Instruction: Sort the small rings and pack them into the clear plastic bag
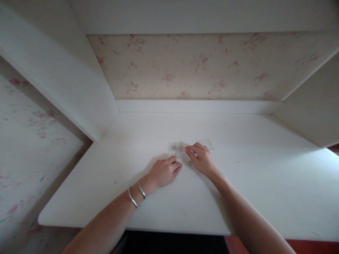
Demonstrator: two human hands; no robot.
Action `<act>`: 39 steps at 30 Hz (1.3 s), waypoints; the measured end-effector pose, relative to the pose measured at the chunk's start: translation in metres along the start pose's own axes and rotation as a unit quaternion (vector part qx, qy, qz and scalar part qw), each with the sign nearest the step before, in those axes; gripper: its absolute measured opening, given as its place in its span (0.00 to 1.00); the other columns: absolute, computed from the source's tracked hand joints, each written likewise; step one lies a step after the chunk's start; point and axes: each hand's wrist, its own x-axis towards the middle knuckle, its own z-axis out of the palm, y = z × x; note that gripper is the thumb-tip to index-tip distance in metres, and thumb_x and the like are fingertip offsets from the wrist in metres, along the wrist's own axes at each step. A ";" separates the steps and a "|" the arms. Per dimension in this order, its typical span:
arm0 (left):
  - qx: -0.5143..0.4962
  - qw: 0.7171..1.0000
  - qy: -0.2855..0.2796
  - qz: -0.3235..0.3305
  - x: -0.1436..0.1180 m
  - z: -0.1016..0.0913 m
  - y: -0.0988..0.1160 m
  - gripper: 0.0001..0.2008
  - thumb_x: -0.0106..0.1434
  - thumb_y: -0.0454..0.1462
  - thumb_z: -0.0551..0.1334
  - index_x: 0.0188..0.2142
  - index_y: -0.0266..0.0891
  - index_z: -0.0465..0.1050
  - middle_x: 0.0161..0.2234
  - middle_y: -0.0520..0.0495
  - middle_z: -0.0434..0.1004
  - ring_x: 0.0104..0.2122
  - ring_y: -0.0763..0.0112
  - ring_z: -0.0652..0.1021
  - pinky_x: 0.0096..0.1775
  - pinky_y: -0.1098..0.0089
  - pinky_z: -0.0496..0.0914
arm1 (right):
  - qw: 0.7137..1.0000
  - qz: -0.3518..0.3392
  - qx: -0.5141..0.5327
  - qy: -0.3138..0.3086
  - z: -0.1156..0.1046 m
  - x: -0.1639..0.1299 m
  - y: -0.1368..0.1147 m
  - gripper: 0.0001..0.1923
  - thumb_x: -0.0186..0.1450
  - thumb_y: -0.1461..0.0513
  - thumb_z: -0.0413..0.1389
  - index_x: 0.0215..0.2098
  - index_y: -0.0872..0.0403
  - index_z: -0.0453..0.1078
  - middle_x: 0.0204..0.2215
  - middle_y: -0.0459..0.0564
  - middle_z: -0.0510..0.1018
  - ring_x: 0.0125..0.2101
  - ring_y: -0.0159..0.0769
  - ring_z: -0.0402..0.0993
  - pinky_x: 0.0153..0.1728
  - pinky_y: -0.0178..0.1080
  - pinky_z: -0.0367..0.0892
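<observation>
A small clear plastic case with compartments lies on the white desktop. Small round pieces show in its far compartments; their kind is too small to tell. My left hand is closed at the case's near edge, fingers curled against it. At the right side of the case, my right hand pinches thumb and forefinger together; whatever is between them is too small to make out. Below those fingertips a small greenish piece rests on the desk. A flat clear plastic lid lies just behind my right hand.
The white desk has a raised strip along its back. White panels stand at the left and right. Flowered wallpaper covers the wall, and a white shelf overhangs the desk.
</observation>
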 end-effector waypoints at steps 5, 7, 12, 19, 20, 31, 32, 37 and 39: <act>0.001 1.000 0.006 0.001 0.001 0.001 0.000 0.15 0.69 0.40 0.48 0.39 0.43 0.74 0.36 0.49 0.73 0.31 0.71 0.75 0.31 0.71 0.70 | 1.000 -0.010 -0.010 -0.003 0.001 -0.001 -0.001 0.12 0.67 0.58 0.50 0.37 0.51 0.75 0.29 0.47 0.74 0.29 0.31 0.69 0.35 0.37 0.58; -0.001 1.000 0.010 0.003 0.001 0.002 0.000 0.15 0.69 0.40 0.48 0.39 0.43 0.74 0.36 0.49 0.73 0.31 0.71 0.75 0.31 0.71 0.70 | 1.000 -0.015 -0.012 -0.007 0.001 -0.001 -0.001 0.12 0.67 0.58 0.50 0.37 0.51 0.75 0.29 0.47 0.74 0.29 0.31 0.69 0.35 0.37 0.57; -0.032 0.999 0.040 0.013 0.000 0.001 -0.003 0.14 0.69 0.40 0.49 0.38 0.42 0.73 0.35 0.49 0.73 0.32 0.72 0.75 0.33 0.72 0.69 | 1.000 -0.014 -0.004 -0.007 -0.001 -0.002 0.001 0.11 0.67 0.59 0.50 0.37 0.51 0.75 0.29 0.46 0.74 0.29 0.31 0.69 0.36 0.37 0.57; -0.091 0.984 0.155 -0.008 0.000 -0.007 -0.017 0.12 0.68 0.41 0.51 0.39 0.40 0.71 0.35 0.49 0.72 0.32 0.75 0.73 0.33 0.75 0.68 | 0.996 -0.070 0.023 -0.052 -0.007 -0.005 -0.001 0.10 0.65 0.60 0.52 0.35 0.51 0.75 0.26 0.46 0.74 0.28 0.30 0.68 0.36 0.37 0.57; -0.093 0.981 0.172 -0.014 0.000 -0.007 -0.019 0.11 0.68 0.40 0.52 0.39 0.40 0.71 0.34 0.49 0.71 0.31 0.76 0.73 0.32 0.75 0.67 | 0.994 -0.082 0.023 -0.065 -0.009 -0.005 -0.002 0.09 0.65 0.59 0.52 0.34 0.51 0.75 0.25 0.46 0.73 0.28 0.30 0.68 0.36 0.37 0.57; -0.107 0.978 0.166 -0.072 0.012 0.006 -0.030 0.13 0.68 0.41 0.52 0.39 0.42 0.75 0.32 0.50 0.71 0.28 0.77 0.71 0.32 0.75 0.65 | 0.971 -0.160 -0.032 -0.174 -0.018 -0.009 -0.018 0.08 0.63 0.61 0.55 0.29 0.49 0.76 0.25 0.46 0.73 0.31 0.33 0.66 0.35 0.39 0.51; -0.110 0.978 0.159 -0.073 0.012 0.006 -0.031 0.13 0.68 0.41 0.52 0.40 0.43 0.75 0.32 0.50 0.71 0.28 0.77 0.71 0.32 0.75 0.65 | 0.969 -0.166 -0.039 -0.179 -0.018 -0.009 -0.018 0.08 0.62 0.61 0.55 0.28 0.48 0.76 0.26 0.46 0.73 0.31 0.33 0.65 0.35 0.39 0.51; -0.144 0.972 0.168 -0.080 0.011 0.004 -0.031 0.14 0.68 0.41 0.51 0.41 0.41 0.74 0.33 0.49 0.72 0.30 0.75 0.72 0.34 0.74 0.66 | 0.964 -0.177 -0.054 -0.189 -0.017 -0.010 -0.017 0.07 0.62 0.61 0.56 0.27 0.48 0.76 0.27 0.46 0.73 0.33 0.34 0.63 0.37 0.40 0.50; -0.153 0.969 0.176 -0.080 0.010 0.001 -0.030 0.14 0.68 0.41 0.51 0.41 0.40 0.74 0.33 0.49 0.72 0.30 0.75 0.72 0.34 0.74 0.66 | 0.964 -0.178 -0.054 -0.192 -0.017 -0.010 -0.017 0.08 0.62 0.61 0.56 0.28 0.48 0.76 0.27 0.47 0.73 0.33 0.34 0.63 0.37 0.40 0.50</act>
